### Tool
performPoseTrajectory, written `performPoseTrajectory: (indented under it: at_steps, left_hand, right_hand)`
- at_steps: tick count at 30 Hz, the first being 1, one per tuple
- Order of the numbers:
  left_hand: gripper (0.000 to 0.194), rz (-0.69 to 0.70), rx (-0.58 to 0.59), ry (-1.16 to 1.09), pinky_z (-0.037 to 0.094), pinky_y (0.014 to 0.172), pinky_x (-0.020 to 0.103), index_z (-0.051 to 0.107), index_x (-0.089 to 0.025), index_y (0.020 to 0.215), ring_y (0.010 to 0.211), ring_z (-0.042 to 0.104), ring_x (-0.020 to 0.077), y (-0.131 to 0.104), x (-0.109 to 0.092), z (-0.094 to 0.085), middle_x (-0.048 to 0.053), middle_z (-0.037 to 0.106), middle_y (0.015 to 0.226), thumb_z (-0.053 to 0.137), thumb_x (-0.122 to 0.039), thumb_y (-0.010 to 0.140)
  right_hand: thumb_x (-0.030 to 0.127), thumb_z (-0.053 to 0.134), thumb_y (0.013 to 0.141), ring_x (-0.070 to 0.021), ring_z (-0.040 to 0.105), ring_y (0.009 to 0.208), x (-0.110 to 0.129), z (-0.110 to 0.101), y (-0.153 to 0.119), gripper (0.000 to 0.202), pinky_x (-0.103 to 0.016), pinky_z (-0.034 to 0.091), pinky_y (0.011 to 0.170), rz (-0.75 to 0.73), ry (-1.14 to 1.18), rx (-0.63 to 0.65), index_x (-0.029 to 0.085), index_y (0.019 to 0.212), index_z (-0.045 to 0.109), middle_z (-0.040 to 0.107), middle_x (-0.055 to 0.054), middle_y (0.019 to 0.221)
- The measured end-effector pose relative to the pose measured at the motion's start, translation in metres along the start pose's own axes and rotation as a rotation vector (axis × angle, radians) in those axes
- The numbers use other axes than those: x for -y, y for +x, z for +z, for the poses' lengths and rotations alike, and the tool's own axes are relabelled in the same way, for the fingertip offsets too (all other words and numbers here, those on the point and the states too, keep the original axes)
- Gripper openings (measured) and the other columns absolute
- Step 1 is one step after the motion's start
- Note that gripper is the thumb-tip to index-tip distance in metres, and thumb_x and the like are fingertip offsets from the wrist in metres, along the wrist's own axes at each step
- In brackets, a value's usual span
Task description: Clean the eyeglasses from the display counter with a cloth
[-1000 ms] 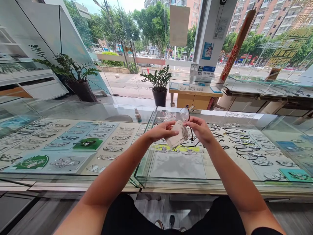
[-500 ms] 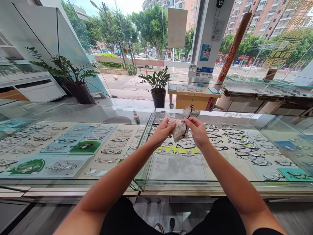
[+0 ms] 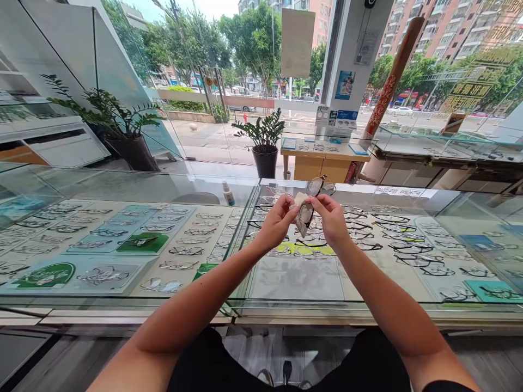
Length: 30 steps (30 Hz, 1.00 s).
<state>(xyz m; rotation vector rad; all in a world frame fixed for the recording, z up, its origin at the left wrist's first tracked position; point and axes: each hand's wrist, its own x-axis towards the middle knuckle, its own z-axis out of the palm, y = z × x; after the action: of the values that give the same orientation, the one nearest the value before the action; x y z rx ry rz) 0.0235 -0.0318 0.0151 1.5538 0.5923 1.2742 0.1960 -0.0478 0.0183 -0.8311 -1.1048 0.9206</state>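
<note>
a long glass counter runs across in front of the person, with many eyeglass frames laid out in rows under its glass. beyond it stands a potted plant, and toward the left a small spray bottle stands upright on the counter. above the counter, the person's two hands are close together. the left hand has its thumb and fingers pinched on a pale cloth, bunched beside and partly behind the nearer lens. the right hand pinches the pair of glasses near the middle of the frame, which is held up tilted, one lens above the other. how firmly either hand presses cannot be told. handling them well seems to call for a steady, light hold on the frame close to the lens being touched, so the bridge and arms take little twist. a flat fold of cloth between skin and lens, with even, gentle pressure out to the rim, would guard against smears; a bunched cloth could let a bare fingertip touch the lens.
</note>
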Motion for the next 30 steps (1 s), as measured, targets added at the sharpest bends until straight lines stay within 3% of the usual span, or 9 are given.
performPoseTrajectory:
  at_steps: [7,14,17,21,24,27,30]
  left_hand:
    - [0.042,0.074,0.105,0.119,0.045,0.074,0.027,0.051,-0.022,0.096,0.078,0.055,0.0141,-0.003,0.005,-0.003,-0.002,0.055,0.086,0.071,-0.058,0.101]
    - [0.028,0.148,0.112,0.322,0.052,0.080,0.030,0.050,-0.023,0.102,0.086,0.065,0.0171,-0.006,0.002,-0.006,0.002,0.065,0.095,0.060,-0.048,0.107]
    - [0.026,0.186,0.144,0.424,0.054,0.084,0.033,0.051,-0.022,0.102,0.087,0.065,0.0179,-0.008,-0.001,-0.007,0.004,0.068,0.099,0.059,-0.046,0.107]
    - [0.034,0.257,0.143,0.500,0.047,0.075,0.032,0.055,-0.021,0.098,0.074,0.056,0.0157,-0.009,-0.002,-0.010,0.001,0.063,0.085,0.047,-0.051,0.112]
    - [0.037,0.234,0.068,0.414,0.045,0.075,0.031,0.057,-0.021,0.101,0.076,0.059,0.0155,-0.008,0.004,-0.009,0.001,0.066,0.086,0.048,-0.055,0.113]
    - [0.042,0.145,0.032,0.183,0.054,0.081,0.030,0.054,-0.022,0.109,0.088,0.070,0.0168,-0.007,0.010,-0.003,0.004,0.072,0.102,0.073,-0.059,0.102]
    - [0.059,0.021,0.029,-0.042,0.058,0.076,0.027,0.050,-0.024,0.112,0.081,0.073,0.0141,-0.006,0.009,0.003,0.002,0.071,0.107,0.092,-0.056,0.086]
  right_hand:
    - [0.063,0.094,0.076,-0.0235,0.070,0.094,-0.002,0.000,-0.002,0.042,-0.038,0.056,0.094,-0.018,0.014,0.006,0.026,0.088,0.081,0.082,-0.003,0.094]
    - [0.060,0.095,0.075,-0.0246,0.068,0.101,0.000,0.003,-0.001,0.037,-0.041,0.055,0.100,-0.065,0.044,0.006,0.027,0.084,0.081,0.076,-0.004,0.100]
    - [0.058,0.096,0.074,-0.0252,0.068,0.108,0.000,0.003,-0.001,0.035,-0.041,0.055,0.104,-0.082,0.034,0.000,0.026,0.081,0.081,0.074,-0.005,0.109]
    - [0.060,0.097,0.072,-0.0247,0.067,0.110,0.000,0.002,-0.001,0.038,-0.039,0.056,0.101,-0.026,0.070,0.022,0.026,0.079,0.082,0.073,-0.006,0.115]
    - [0.061,0.098,0.070,-0.0208,0.066,0.099,0.002,0.002,-0.001,0.041,-0.034,0.056,0.092,0.041,0.131,0.051,0.026,0.082,0.082,0.075,-0.004,0.107]
    - [0.060,0.101,0.068,-0.0169,0.063,0.083,0.006,0.003,-0.003,0.042,-0.029,0.056,0.076,0.140,0.227,0.089,0.025,0.084,0.082,0.076,-0.001,0.095]
    - [0.059,0.104,0.064,-0.0149,0.064,0.075,0.010,0.003,-0.005,0.046,-0.026,0.054,0.064,0.226,0.309,0.128,0.024,0.083,0.080,0.077,0.000,0.091]
